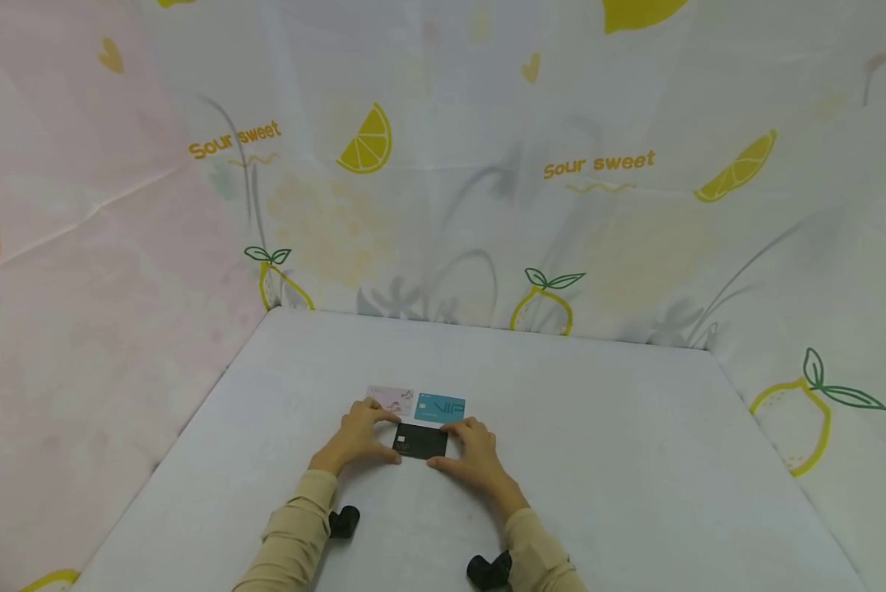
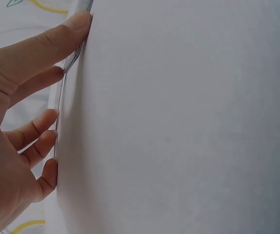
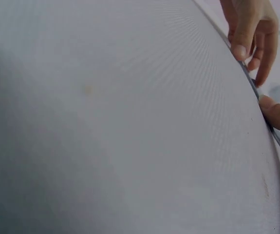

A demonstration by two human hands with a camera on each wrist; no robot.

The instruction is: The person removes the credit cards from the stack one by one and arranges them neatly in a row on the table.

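A black card [image 1: 420, 441] lies flat on the white table, with a chip and small lettering at its left end. My left hand [image 1: 357, 436] grips its left end, thumb at the near corner and index finger at the far one. At the opposite end, my right hand [image 1: 480, 457] holds it the same way between thumb and index finger. Just beyond lie a pink patterned card [image 1: 392, 400], partly covered by my left fingers, and a blue VIP card [image 1: 440, 407]. Both wrist views look almost along the tabletop, so the cards appear only as thin edges beside the fingers.
The white tabletop [image 1: 613, 460] extends around the hands to a fabric backdrop [image 1: 443, 164] printed with lemons, which rises along its back and sides. Small black devices [image 1: 344, 522] sit at both wrists, over the beige sleeves [image 1: 294, 526].
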